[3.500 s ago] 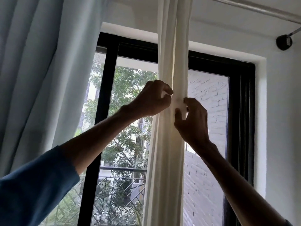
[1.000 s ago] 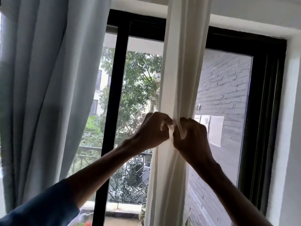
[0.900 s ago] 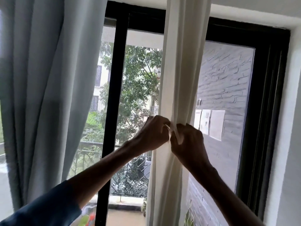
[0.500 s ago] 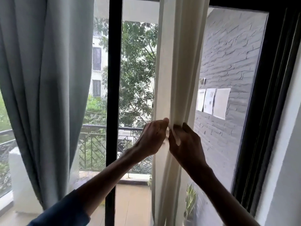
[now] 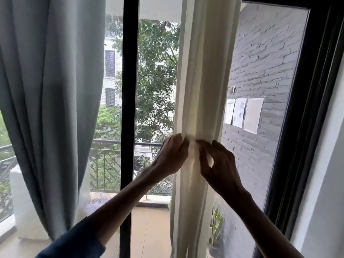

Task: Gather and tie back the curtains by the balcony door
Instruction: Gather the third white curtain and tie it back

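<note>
A grey curtain is hanging in loose folds at the far left, in front of the glass. Beside it a black door post is standing upright, with a balcony railing and trees showing behind. At the centre, the left hand, coming from a blue sleeve, is gripping the bunched cream curtain with curled fingers. The right hand is meeting it from the other side, pinching cream fabric between thumb and fingers. Farther right, three paper sheets are hanging on a grey brick wall.
</note>
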